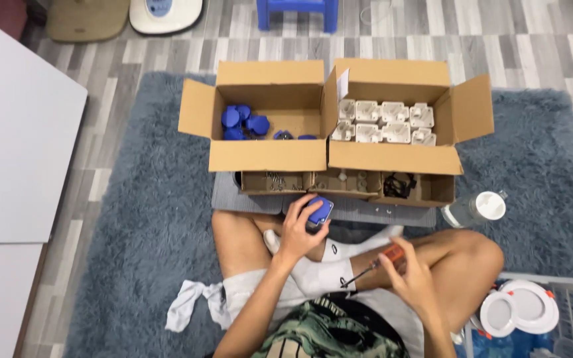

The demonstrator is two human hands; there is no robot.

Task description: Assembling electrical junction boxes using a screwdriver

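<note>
The left hand [298, 232] is clamped on a blue cap [319, 211] above the crossed legs, and the right hand [411, 278] grips a screwdriver [374, 264] over the lap. Ahead lie a low tray [346, 185], then two boxes [270, 156] holding blue caps [243, 122] and white housings [386, 121]; a bottle [475, 209] lies to the right.

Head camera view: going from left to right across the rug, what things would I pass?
White cloth → box of blue parts → left hand holding a blue part → right hand with a screwdriver → clear bottle → round white fittings.
</note>
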